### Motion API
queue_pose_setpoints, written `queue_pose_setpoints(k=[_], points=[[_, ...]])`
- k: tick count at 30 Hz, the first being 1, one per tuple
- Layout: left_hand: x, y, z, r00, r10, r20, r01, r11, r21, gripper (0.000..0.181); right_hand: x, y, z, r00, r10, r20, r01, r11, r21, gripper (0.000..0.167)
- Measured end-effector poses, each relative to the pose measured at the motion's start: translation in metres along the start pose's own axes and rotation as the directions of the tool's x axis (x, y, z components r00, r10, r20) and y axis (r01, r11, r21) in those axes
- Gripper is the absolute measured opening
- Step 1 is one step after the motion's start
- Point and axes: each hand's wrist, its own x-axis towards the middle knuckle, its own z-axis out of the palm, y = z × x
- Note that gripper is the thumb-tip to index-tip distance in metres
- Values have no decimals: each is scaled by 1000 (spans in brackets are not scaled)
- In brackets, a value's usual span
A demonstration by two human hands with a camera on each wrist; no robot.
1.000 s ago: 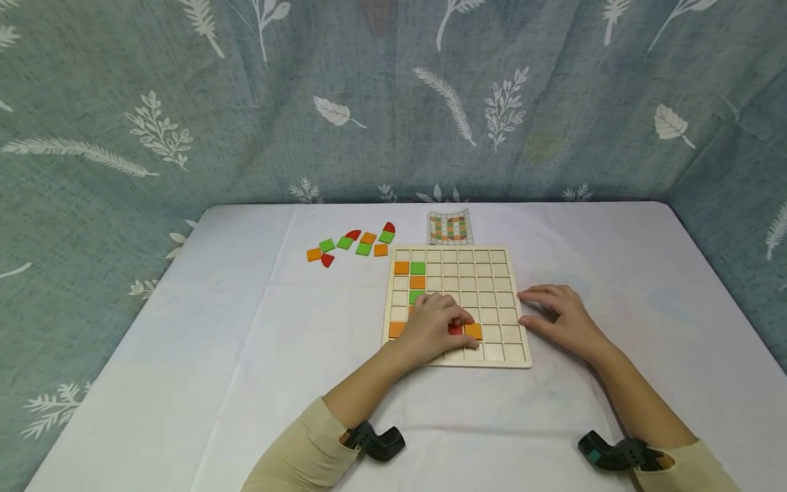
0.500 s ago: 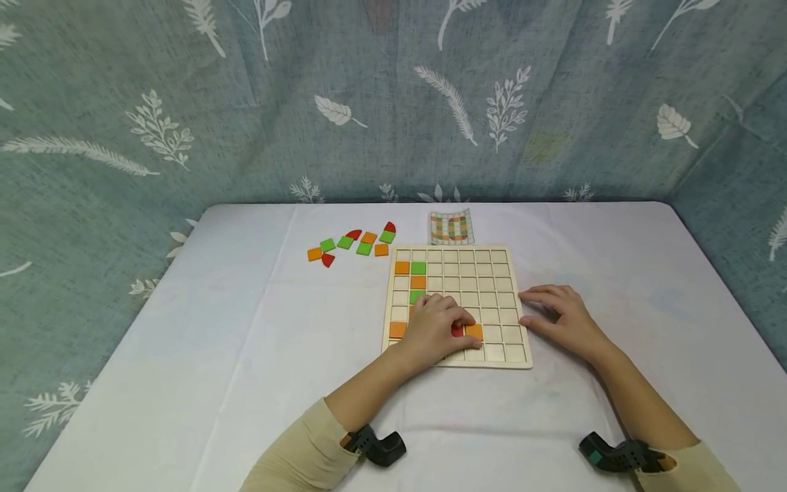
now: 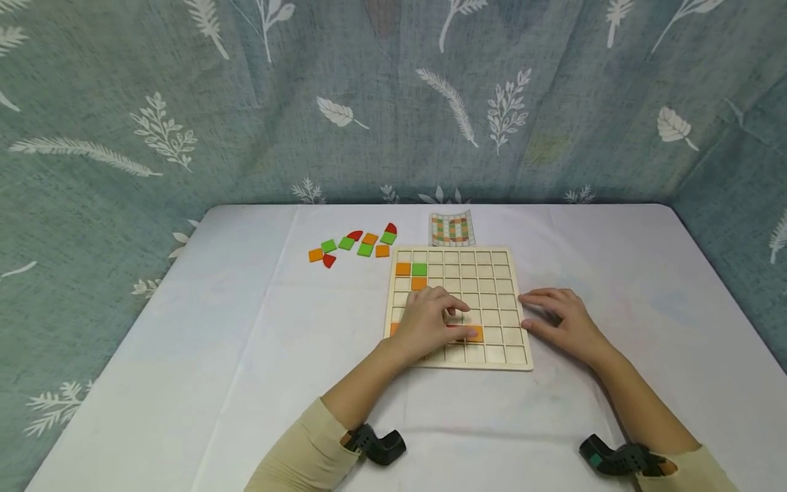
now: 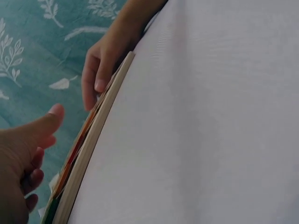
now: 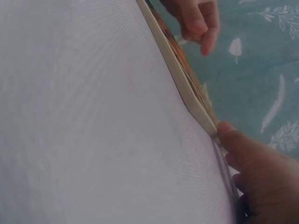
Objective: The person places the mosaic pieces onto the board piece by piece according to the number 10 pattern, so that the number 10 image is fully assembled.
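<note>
Thumb and forefinger apart, the other fingers loosely bent on the left hand (image 3: 428, 320) — above the wooden grid board (image 3: 490, 283), in the left wrist view apart from its surface. Right under the thumb tip, in the second row from the near edge, an orange tile (image 3: 479, 338), partly covered; just left of it a sliver of red, mostly hidden. On the right hand (image 3: 564, 320), thumb and forefinger also apart, tips at the board's right edge, thumb touching its near corner in the right wrist view. In the board's far left part, another orange tile (image 3: 402, 269), a green tile (image 3: 419, 269) beside it and a third orange tile (image 3: 419, 283) below the green. Beyond the far edge, a small pattern card (image 3: 451, 228); to its left, ten loose pieces (image 3: 346, 243) — orange and green squares, red quarter-rounds. Under everything, a white cloth (image 3: 295, 383); behind, a leaf-printed blue-green curtain (image 3: 258, 102).
</note>
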Motion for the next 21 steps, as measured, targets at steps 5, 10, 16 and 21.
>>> queue_pose_setpoints(k=[5, 10, 16, 21], points=[[5, -7, -16, 998, -35, -45, 31, 996, -83, 39, 1, -1, -1, 1000, -13, -1, 13, 1000, -8, 36], [5, -26, -34, 989, -48, -142, 42, 998, -48, 40, -2, -2, 0, 1000, -22, -6, 22, 1000, -21, 37], [0, -54, -57, 948, -179, -262, 165, 983, -74, 39, -2, -2, -1, 999, -50, -10, 50, 999, -2, 37], [-8, -71, -74, 908, -277, -313, 246, 960, -135, 40, -5, -1, -2, 998, -57, -18, 57, 998, 1, 37]])
